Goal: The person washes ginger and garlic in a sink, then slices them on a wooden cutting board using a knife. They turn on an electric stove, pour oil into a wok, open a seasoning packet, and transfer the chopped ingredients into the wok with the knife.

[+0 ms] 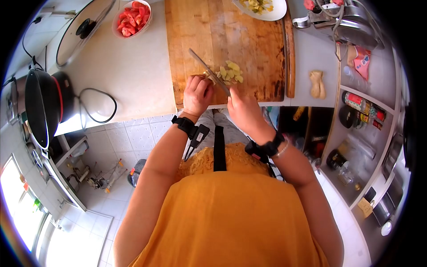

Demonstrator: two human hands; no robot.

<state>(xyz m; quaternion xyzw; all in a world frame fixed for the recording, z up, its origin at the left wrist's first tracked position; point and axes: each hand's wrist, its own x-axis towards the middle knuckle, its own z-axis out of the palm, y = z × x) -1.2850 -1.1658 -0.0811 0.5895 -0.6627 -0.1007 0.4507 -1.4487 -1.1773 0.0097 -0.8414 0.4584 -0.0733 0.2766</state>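
Observation:
A kitchen knife (209,71) is in my right hand (245,111), its fingers closed round the handle and the blade slanting to the upper left over the wooden cutting board (195,26). Beside the blade, my left hand (198,94) has its fingers curled down on the board, against a pale yellow piece that looks like ginger; the fingers largely hide it. Several pale yellow slices (232,71) lie in a loose pile just right of the blade.
A bowl of cut tomatoes (132,20) sits at the upper left. A white plate with chopped food (271,13) rests at the board's far edge. A knobby tan root (317,84) lies right of the board. A black pan (43,107) stands left, near a cable loop (114,104).

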